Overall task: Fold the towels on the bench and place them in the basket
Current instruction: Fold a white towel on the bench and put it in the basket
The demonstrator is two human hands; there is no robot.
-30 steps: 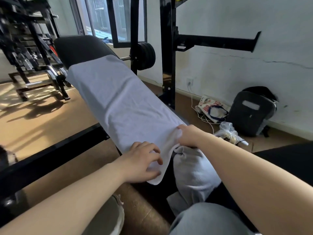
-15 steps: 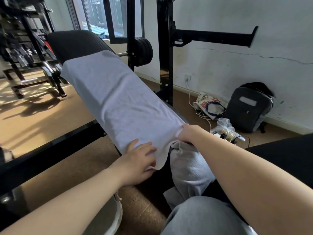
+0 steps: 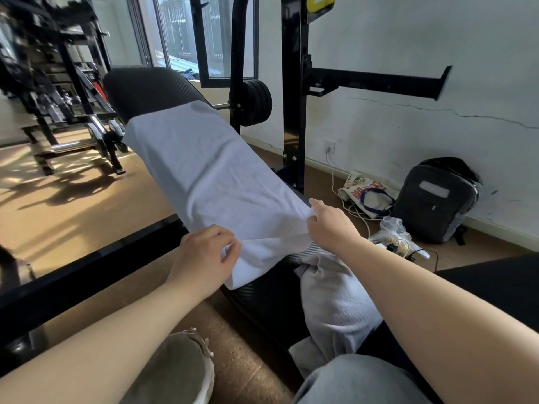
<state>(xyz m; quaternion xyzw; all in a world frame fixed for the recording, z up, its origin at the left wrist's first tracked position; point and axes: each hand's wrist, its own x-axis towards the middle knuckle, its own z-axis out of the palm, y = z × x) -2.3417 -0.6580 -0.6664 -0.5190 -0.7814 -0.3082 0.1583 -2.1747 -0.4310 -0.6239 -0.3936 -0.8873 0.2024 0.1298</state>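
Observation:
A white towel (image 3: pixel 210 176) lies spread lengthwise over the inclined black bench (image 3: pixel 145 88). My left hand (image 3: pixel 204 258) pinches the towel's near left corner, which is lifted off the pad. My right hand (image 3: pixel 329 225) pinches the near right corner. A grey towel (image 3: pixel 332 301) hangs crumpled over the bench's near end, below my right forearm. The rim of a pale basket (image 3: pixel 186 371) shows on the floor under my left arm.
A black squat rack upright (image 3: pixel 293 112) and its side arm (image 3: pixel 379 81) stand right of the bench. A black frame bar (image 3: pixel 87 263) crosses the floor at left. A dark backpack (image 3: pixel 434 199), a tote bag (image 3: pixel 364 193), cables and a plastic bag lie by the wall.
Both hands went from resting flat on the towel's near edge to pinching its two corners and lifting them. The view shifted slightly.

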